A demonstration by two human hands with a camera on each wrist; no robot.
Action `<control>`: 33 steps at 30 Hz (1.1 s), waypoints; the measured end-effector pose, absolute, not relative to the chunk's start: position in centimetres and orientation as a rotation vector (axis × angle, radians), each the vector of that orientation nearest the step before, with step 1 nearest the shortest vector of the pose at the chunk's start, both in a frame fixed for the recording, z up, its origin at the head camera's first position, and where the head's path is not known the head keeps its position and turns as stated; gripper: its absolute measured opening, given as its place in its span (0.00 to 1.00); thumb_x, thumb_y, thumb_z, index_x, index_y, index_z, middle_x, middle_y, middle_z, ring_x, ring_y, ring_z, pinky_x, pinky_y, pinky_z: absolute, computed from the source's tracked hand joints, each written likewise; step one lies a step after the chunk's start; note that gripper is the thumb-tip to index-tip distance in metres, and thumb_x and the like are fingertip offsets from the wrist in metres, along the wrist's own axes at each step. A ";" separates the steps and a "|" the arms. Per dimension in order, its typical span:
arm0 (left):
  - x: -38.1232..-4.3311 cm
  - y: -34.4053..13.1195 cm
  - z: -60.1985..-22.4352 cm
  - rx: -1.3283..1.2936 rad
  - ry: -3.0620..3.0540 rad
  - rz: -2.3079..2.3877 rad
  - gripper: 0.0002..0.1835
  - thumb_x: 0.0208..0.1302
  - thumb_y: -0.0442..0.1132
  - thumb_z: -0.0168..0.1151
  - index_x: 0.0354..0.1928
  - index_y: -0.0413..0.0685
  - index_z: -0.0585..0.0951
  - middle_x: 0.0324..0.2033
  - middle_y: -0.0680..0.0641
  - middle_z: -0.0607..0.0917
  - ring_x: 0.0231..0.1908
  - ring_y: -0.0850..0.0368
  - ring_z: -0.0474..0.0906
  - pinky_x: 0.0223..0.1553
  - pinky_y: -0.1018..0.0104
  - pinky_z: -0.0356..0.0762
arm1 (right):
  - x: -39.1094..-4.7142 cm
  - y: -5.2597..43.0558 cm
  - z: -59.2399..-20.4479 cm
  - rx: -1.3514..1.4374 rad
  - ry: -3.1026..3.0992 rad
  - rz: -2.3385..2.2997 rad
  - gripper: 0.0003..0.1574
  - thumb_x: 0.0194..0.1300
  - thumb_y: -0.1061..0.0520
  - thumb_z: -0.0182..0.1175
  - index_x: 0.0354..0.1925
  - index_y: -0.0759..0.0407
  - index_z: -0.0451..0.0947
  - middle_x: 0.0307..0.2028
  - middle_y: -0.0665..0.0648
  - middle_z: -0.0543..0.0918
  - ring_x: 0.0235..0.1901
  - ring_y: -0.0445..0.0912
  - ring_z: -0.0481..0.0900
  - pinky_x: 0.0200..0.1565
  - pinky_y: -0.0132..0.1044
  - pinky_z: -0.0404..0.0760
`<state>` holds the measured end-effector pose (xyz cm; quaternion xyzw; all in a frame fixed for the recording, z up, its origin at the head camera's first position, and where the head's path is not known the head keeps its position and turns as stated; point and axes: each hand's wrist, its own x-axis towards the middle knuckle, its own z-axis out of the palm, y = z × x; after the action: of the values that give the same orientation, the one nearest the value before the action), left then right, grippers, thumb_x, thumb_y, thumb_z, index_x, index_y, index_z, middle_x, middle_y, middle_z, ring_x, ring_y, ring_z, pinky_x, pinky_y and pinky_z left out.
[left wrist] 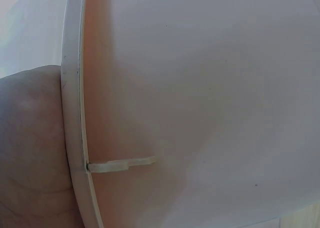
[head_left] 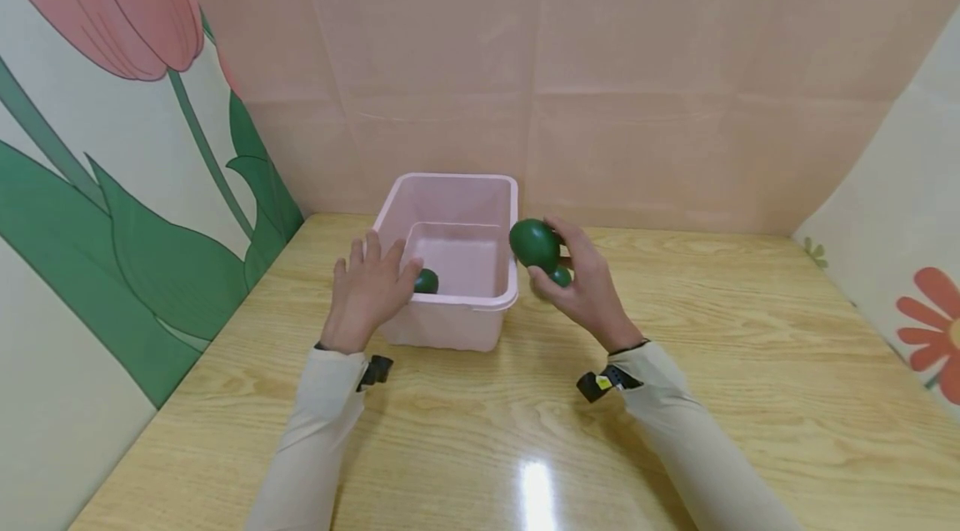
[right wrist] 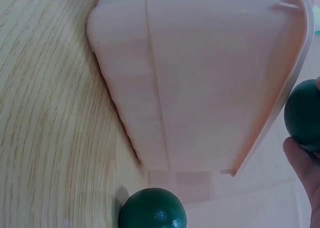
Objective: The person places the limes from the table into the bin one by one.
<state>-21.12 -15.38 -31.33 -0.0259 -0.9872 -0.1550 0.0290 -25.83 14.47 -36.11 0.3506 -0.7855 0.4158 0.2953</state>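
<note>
My right hand (head_left: pixel 585 281) holds a dark green, egg-shaped object (head_left: pixel 533 242), much like an avocado, between thumb and fingers. It is raised beside the right rim of a pale pink plastic bin (head_left: pixel 498 301). A second green egg-shaped object (right wrist: pixel 153 210) sits on the table by the bin's right side, partly hidden behind my right hand in the head view. Inside the bin, near the front left corner, lies another green one (head_left: pixel 427 281). My left hand (head_left: pixel 367 293) rests over the bin's front left rim with fingers spread, thumb tip beside the object inside.
The bin stands on a wood-grain table (head_left: pixel 675 323), close to a pinkish-beige cloth backdrop (head_left: pixel 637 97). A tulip-printed panel (head_left: pixel 165 239) borders the left, and a flower-printed one (head_left: pixel 900 206) the right. Each wrist wears a black strap (head_left: pixel 611 379).
</note>
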 end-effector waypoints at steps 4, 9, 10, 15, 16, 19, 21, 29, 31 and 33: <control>-21.1 -15.4 -31.4 -0.079 -3.048 -0.477 0.35 0.77 0.59 0.35 0.77 0.45 0.59 0.76 0.29 0.46 0.75 0.29 0.38 0.68 0.27 0.41 | -25.8 14.4 -36.1 0.938 -2.089 1.117 0.43 0.59 0.64 0.68 0.69 0.68 0.63 0.62 0.66 0.73 0.56 0.58 0.77 0.44 0.49 0.85; -21.1 -15.4 -31.4 -0.083 -3.044 -0.486 0.35 0.77 0.59 0.35 0.77 0.45 0.59 0.76 0.29 0.46 0.75 0.29 0.38 0.68 0.27 0.41 | -25.7 14.3 -36.1 0.927 -2.092 1.122 0.42 0.60 0.65 0.69 0.69 0.67 0.63 0.61 0.66 0.74 0.56 0.58 0.77 0.44 0.48 0.85; -21.1 -15.4 -31.4 -0.084 -3.043 -0.487 0.35 0.77 0.59 0.35 0.77 0.45 0.59 0.76 0.29 0.46 0.75 0.29 0.38 0.68 0.27 0.41 | -25.6 14.3 -36.1 0.923 -2.091 1.127 0.42 0.60 0.65 0.69 0.69 0.67 0.64 0.61 0.66 0.74 0.56 0.58 0.77 0.45 0.47 0.85; -21.1 -15.4 -31.4 -0.085 -3.043 -0.493 0.35 0.78 0.58 0.35 0.77 0.45 0.59 0.76 0.30 0.46 0.75 0.29 0.37 0.68 0.27 0.41 | -25.6 14.1 -36.0 0.922 -2.063 1.194 0.43 0.59 0.66 0.71 0.69 0.66 0.64 0.62 0.66 0.73 0.57 0.58 0.78 0.47 0.43 0.84; -21.1 -15.4 -31.4 -0.084 -3.045 -0.495 0.35 0.78 0.58 0.35 0.77 0.45 0.59 0.76 0.30 0.46 0.75 0.29 0.37 0.68 0.27 0.40 | -25.6 14.0 -36.0 0.929 -2.052 1.216 0.43 0.59 0.67 0.71 0.69 0.66 0.64 0.62 0.66 0.73 0.58 0.59 0.78 0.47 0.42 0.84; -21.2 -15.4 -31.4 -0.082 -3.049 -0.500 0.35 0.78 0.58 0.35 0.77 0.45 0.59 0.76 0.30 0.45 0.75 0.29 0.37 0.68 0.27 0.40 | -25.6 13.8 -36.0 0.955 -2.026 1.258 0.41 0.60 0.69 0.69 0.69 0.66 0.65 0.62 0.66 0.72 0.58 0.59 0.78 0.48 0.41 0.83; -21.2 -15.4 -31.4 -0.082 -3.049 -0.502 0.35 0.78 0.58 0.35 0.77 0.45 0.59 0.76 0.30 0.45 0.75 0.29 0.36 0.68 0.27 0.40 | -25.6 13.7 -36.0 0.976 -2.012 1.278 0.39 0.61 0.70 0.67 0.68 0.66 0.66 0.62 0.66 0.73 0.59 0.59 0.77 0.49 0.41 0.83; -21.1 -15.4 -31.4 -0.083 -3.048 -0.503 0.35 0.78 0.58 0.36 0.77 0.45 0.59 0.76 0.30 0.45 0.75 0.29 0.37 0.68 0.27 0.40 | -25.3 13.5 -36.0 1.025 -2.052 1.274 0.37 0.63 0.71 0.64 0.68 0.64 0.66 0.61 0.64 0.74 0.59 0.58 0.78 0.50 0.44 0.83; -21.1 -15.4 -31.4 -0.082 -3.048 -0.501 0.35 0.78 0.58 0.36 0.77 0.45 0.58 0.76 0.30 0.46 0.75 0.29 0.37 0.68 0.27 0.40 | -25.3 13.4 -36.0 1.061 -2.067 1.273 0.36 0.64 0.72 0.63 0.68 0.66 0.66 0.61 0.66 0.74 0.59 0.59 0.78 0.51 0.45 0.82; -21.1 -15.4 -31.4 -0.081 -3.049 -0.496 0.35 0.78 0.58 0.36 0.77 0.45 0.58 0.76 0.30 0.46 0.75 0.29 0.37 0.68 0.27 0.40 | -25.2 13.4 -36.1 1.094 -2.077 1.277 0.35 0.65 0.72 0.62 0.68 0.67 0.66 0.61 0.68 0.74 0.59 0.61 0.77 0.52 0.45 0.82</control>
<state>-21.11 -15.37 -31.36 -0.0261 -0.9863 -0.1605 0.0259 -25.23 13.44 -36.13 0.3981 -0.7559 0.4648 0.2325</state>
